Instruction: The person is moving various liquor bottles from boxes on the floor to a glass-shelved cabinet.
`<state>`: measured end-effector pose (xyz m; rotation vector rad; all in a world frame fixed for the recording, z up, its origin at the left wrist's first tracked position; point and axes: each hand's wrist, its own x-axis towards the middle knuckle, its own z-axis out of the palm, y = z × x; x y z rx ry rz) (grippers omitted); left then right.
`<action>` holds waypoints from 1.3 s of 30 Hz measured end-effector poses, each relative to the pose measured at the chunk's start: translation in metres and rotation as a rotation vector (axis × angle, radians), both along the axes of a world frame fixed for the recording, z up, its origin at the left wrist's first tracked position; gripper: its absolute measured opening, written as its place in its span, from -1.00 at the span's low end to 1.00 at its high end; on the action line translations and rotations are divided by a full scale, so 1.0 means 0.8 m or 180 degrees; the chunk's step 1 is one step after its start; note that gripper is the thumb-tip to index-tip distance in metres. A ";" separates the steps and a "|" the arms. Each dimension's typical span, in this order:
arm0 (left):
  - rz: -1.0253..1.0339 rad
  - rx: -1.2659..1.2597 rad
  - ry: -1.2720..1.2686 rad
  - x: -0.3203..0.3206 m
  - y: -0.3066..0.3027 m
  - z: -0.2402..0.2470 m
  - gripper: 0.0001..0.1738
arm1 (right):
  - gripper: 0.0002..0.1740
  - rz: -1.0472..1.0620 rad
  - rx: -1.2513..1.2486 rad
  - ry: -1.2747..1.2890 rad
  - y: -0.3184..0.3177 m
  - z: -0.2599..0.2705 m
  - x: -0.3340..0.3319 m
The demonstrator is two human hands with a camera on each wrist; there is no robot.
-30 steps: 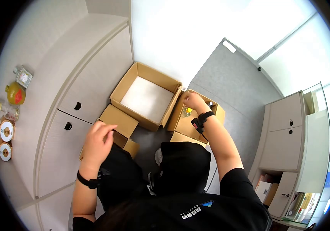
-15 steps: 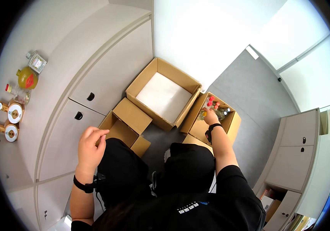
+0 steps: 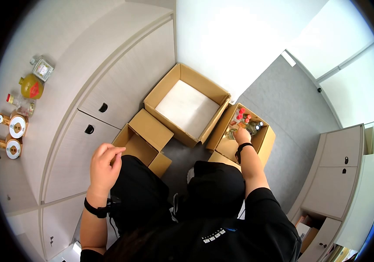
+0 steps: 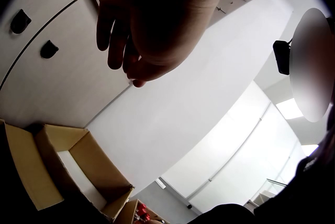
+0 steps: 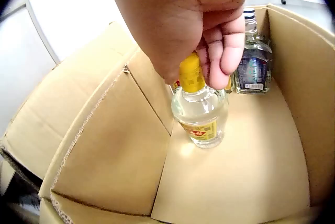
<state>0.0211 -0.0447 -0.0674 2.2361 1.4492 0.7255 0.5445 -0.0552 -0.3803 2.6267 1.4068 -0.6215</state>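
Note:
My right hand (image 3: pixel 242 136) reaches down into the cardboard box (image 3: pixel 226 148) at the right. In the right wrist view, its thumb and fingers pinch the yellow cap of a clear glass bottle (image 5: pixel 199 111) with a yellow and red label, standing upright at the box floor. Behind it stands a bottle with a dark blue label (image 5: pixel 254 72). Bottles with red caps (image 3: pixel 241 112) crowd the far side of the same box. Over the knee, near a smaller open box (image 3: pixel 139 148), hangs my left hand (image 3: pixel 104 168), fingers loosely bent and holding nothing.
A large open box (image 3: pixel 187 107) with a white bottom sits between the other two boxes, against the wall. On the shelf at left stand a yellow bottle (image 3: pixel 32 86), a clear square bottle (image 3: pixel 43 69) and several other containers. Cabinets (image 3: pixel 337 170) line the right side.
The right hand has come down from the box's far left corner onto the yellow-capped bottle. The head view has swung, shifting the scene rightward. The left hand stays over the knee, empty.

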 end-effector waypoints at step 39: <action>-0.1255 0.0266 -0.0618 0.101 0.027 0.031 -0.07 | -0.69 0.1408 0.2068 0.1331 0.004 0.528 -0.232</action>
